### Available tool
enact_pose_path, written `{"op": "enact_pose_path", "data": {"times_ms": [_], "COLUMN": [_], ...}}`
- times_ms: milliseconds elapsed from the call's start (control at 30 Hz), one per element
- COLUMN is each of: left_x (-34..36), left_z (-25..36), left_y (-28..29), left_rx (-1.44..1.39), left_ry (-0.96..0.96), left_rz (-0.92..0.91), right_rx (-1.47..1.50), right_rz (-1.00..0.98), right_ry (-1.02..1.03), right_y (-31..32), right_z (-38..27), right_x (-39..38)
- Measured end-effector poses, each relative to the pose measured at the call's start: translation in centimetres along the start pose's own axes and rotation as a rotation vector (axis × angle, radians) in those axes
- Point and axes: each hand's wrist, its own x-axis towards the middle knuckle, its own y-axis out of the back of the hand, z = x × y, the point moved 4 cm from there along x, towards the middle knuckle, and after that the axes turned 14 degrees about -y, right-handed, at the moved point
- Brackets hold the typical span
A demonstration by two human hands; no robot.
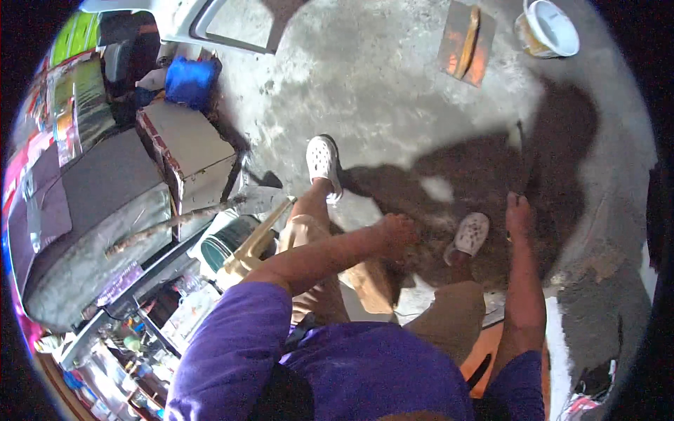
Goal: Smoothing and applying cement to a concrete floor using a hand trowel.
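My right hand [518, 214] is wrapped round a long thin tool [520, 158] that points away from me, its narrow shaft ending in a small dark tip. Shadow hides what kind of tool it is. My left hand [399, 230] hangs between my legs, above the shaded floor, with the fingers curled in. Whether anything is inside them I cannot make out. Farther ahead on the concrete floor [351, 77] lies a plastering float [467, 43], a flat plate with a wooden bar handle. Beyond it, a white bucket [554, 28] with a handle leans to one side.
To my left stand a large box [186, 140], a blue bag [191, 82] and a cluttered shelf [133, 351] of small items. A dark green bucket [228, 245] is close by my left leg. A white plastic chair [217, 24] is at the far left.
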Motion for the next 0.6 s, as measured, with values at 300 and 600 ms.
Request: {"op": "enact_pose_path", "data": {"times_ms": [300, 600], "left_x": [-7.9, -8.7], "left_z": [-6.2, -8.4], "left_y": [-4.7, 0.1], "left_rx": [-0.137, -0.368], "left_ry": [0.015, -0.099], "left_rz": [-0.277, -0.170], "right_rx": [0.219, 0.262], "right_rz": [-0.630, -0.335], "right_ry": [0.454, -0.023], "right_y": [-28.9, -29.5], "right_z": [-39.4, -34.7], "right_x": [-20.0, -11.0]}}
